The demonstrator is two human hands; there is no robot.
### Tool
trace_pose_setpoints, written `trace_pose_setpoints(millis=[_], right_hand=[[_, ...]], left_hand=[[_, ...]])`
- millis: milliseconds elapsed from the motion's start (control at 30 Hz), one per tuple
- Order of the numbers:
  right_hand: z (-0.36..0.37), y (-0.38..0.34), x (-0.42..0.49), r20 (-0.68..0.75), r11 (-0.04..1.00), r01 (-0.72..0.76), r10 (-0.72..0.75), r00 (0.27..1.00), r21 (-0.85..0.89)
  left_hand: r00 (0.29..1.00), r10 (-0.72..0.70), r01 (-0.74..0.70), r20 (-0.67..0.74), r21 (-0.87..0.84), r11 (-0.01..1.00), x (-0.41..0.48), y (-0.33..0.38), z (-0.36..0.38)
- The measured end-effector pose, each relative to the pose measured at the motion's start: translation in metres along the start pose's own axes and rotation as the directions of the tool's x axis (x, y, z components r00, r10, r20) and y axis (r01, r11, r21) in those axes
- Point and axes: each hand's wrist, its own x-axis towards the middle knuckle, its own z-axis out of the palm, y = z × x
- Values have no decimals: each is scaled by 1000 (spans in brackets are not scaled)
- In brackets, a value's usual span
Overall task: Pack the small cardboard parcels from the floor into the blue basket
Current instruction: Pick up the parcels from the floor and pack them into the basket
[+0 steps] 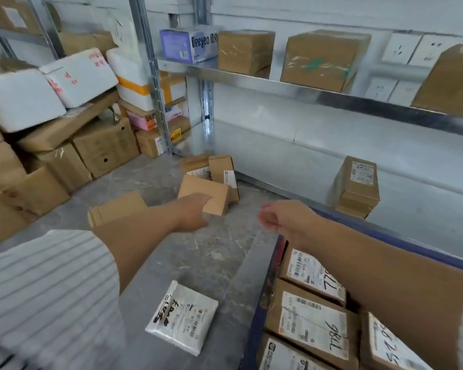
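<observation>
While the right hand (pixel 284 220) hangs loosely open, empty, over the basket (pixel 262 287), the parcel (pixel 206 192) is met just ahead by the left hand (pixel 195 209) — fingers extended, nothing gripped.

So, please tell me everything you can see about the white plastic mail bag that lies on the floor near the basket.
The white plastic mail bag lies flat on the grey floor, apart from the blue basket on its right. It looks soft, glossy and slightly puffed, roughly square, turned at an angle. A printed shipping label covers much of its top, with black handwritten marks beside it. Neither hand touches it, and no parcel rests on it.
</observation>
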Motion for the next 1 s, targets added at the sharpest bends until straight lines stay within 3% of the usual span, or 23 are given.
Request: trace_pose_setpoints(millis=[100,167,233,300,467,800,1000], right_hand=[[23,-9,66,23,1000,3,-3,1000,-15],[37,-9,112,20,996,-11,12,1000,-91],[50,-9,153,-11,988,-36,35,999,-148],[63,-6,187,-38,988,-78,73,997,-135],[86,6,238,-16,986,-163,162,987,-44],[105,35,289,-14,978,-207,207,978,10],[103,33,280,-18,972,-235,235,972,20]], left_hand=[[991,-104,82,-88,-218,972,59,-32,12],[968,-219,144,-124,-443,885,100,-54,28],[925,-368,195,-98,-707,680,137,-76,43],[882,-470,225,-20,-859,459,165,-94,55],[820,-571,234,41,-935,267,205,-122,71],[868,-488,178,89,-974,139,251,-154,80],[819,-540,243,196,-970,17,228,-155,70]])
